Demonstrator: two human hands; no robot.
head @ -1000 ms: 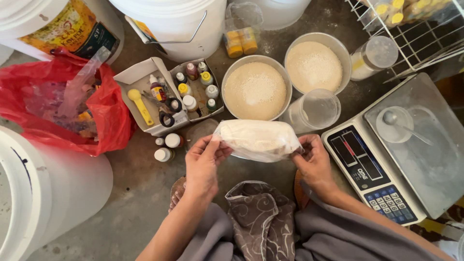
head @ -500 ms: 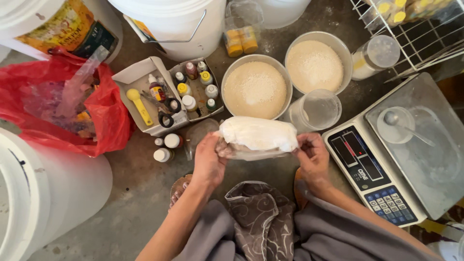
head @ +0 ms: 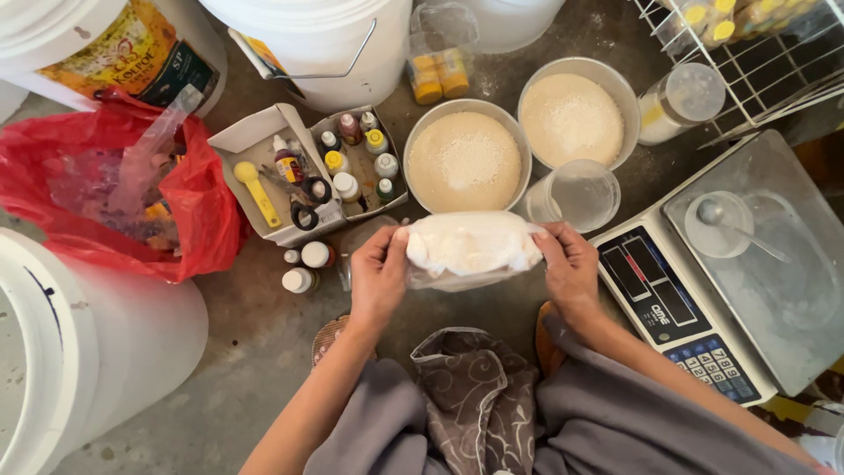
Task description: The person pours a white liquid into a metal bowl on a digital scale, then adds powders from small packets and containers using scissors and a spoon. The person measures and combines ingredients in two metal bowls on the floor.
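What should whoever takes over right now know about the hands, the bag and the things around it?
Left hand and right hand grip opposite ends of a clear bag of white powder, held level above the floor. Two bowls of pale grains sit just beyond, an empty clear cup beside them. The scale at right carries a small dish with a spoon. Bag not on the scale; whether it is sealed cannot be told.

Bare forearms, grey garment, paisley-patterned cloth (head: pixel 479 396)

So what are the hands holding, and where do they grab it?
Both hands hold a clear plastic bag of white powder. The left hand grips its left end and the right hand grips its right end, above the floor.
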